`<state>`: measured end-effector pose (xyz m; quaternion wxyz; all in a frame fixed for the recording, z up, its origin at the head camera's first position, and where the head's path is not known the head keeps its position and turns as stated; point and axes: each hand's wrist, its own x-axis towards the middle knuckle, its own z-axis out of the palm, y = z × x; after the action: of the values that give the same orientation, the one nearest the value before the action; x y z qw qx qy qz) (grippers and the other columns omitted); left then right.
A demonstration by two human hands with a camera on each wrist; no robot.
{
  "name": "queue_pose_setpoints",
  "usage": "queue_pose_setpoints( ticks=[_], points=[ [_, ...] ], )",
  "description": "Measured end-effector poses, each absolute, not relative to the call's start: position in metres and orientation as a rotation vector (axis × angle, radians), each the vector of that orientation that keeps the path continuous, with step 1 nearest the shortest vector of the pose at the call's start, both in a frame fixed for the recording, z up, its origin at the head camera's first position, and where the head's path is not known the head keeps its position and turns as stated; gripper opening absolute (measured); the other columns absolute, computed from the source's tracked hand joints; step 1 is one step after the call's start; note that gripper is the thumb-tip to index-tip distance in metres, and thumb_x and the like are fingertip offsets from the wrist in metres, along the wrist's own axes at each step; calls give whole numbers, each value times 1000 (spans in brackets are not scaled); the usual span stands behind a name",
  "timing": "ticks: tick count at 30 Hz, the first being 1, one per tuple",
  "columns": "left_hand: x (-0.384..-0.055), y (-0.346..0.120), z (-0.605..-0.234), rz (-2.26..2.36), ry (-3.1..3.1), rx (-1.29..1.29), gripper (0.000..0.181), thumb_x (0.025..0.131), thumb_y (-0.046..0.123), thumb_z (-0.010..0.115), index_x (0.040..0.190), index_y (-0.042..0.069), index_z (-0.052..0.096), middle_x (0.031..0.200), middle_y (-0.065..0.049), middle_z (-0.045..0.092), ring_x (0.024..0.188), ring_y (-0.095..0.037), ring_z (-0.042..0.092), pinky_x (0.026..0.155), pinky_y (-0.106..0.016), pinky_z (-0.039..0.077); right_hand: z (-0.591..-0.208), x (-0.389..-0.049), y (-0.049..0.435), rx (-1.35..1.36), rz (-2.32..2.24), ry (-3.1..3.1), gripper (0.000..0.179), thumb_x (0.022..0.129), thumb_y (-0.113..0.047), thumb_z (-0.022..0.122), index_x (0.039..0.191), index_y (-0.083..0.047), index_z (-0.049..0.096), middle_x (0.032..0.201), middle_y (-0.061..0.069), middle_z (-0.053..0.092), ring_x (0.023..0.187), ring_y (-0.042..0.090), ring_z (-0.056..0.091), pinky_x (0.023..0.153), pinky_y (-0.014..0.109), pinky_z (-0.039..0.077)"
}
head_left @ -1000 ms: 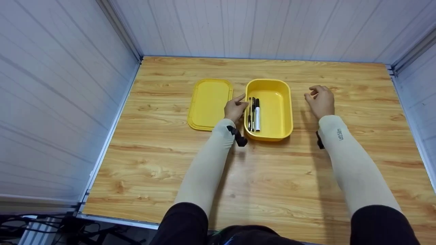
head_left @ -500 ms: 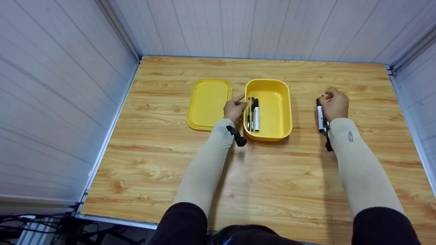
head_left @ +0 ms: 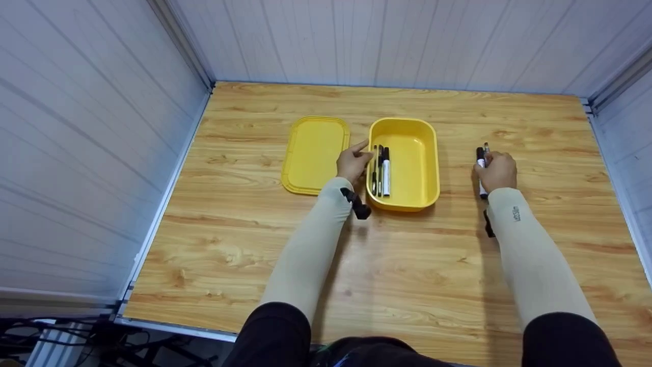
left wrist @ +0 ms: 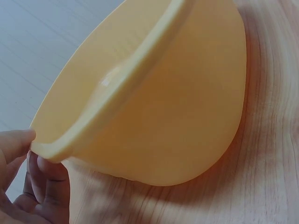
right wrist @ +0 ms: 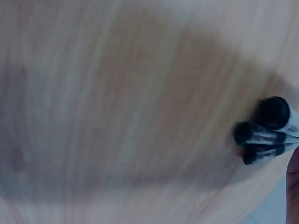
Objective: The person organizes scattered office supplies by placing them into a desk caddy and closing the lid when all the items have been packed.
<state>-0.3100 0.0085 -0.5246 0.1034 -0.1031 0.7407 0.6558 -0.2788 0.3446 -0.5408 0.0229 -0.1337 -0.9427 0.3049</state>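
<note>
My left hand (head_left: 353, 164) pinches the left rim of a yellow plastic box (head_left: 428, 163), thumb and fingers on either side of its edge; the left wrist view shows this hold at the rim corner (left wrist: 51, 149). Along the left inside of the box lie a white marker (head_left: 386, 176) with a black cap and two slim dark pens (head_left: 374, 176). To the right of the box, my right hand (head_left: 498, 171) grips another white marker (head_left: 481, 155) and slim pens (right wrist: 264, 151) beside it. Their black ends show at the edge of the right wrist view. The palm hides most of these pens.
A flat yellow lid (head_left: 316, 153) lies left of the box on the wooden table (head_left: 407, 275). Pale panel walls (head_left: 331, 41) enclose the table at the back and both sides. Dark cables (head_left: 56, 331) show below the table's front left edge.
My right hand first moves right to the marker and slim pens, then lower over them, fingers closing around them. The left hand stays on the box rim.
</note>
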Motion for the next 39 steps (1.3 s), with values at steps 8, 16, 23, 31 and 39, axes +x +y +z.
queue_pose_setpoints(
  ticks=[8,16,23,31,39],
  points=[
    [-311,8,-526,1927,2183,-308,42,95,18,66,137,22,61,105,-7,72,65,-13,63,64,-33,57,-548,-278,345,-466,958,-2960,44,94,-9,60,131,16,53,118,30,49,105,38,51,90,49,50],
    [-311,8,-526,1926,2201,-299,42,95,17,66,136,21,61,108,-8,73,76,-17,68,63,-26,55,-547,-279,342,-487,941,-2951,37,93,-8,60,123,14,60,113,27,51,101,36,52,86,47,50],
    [-311,9,-527,1943,2197,-297,42,95,16,66,137,20,61,108,-10,73,92,-31,70,62,-26,55,-548,-281,341,-454,953,-2948,33,91,-8,61,115,15,64,112,28,52,98,37,55,84,48,51],
    [-312,10,-525,1893,2262,-286,41,94,16,68,134,20,63,108,-10,73,92,-25,70,70,-26,57,-545,-281,340,-440,927,-2953,32,89,-10,63,113,12,66,105,29,64,86,31,63,59,24,49],
    [-312,10,-525,1900,2234,-309,42,94,16,67,135,20,62,108,-10,73,88,-22,70,66,-24,56,-539,-282,339,-523,994,-2937,51,91,-13,65,135,9,53,111,27,62,93,28,59,71,30,50]
  ],
)
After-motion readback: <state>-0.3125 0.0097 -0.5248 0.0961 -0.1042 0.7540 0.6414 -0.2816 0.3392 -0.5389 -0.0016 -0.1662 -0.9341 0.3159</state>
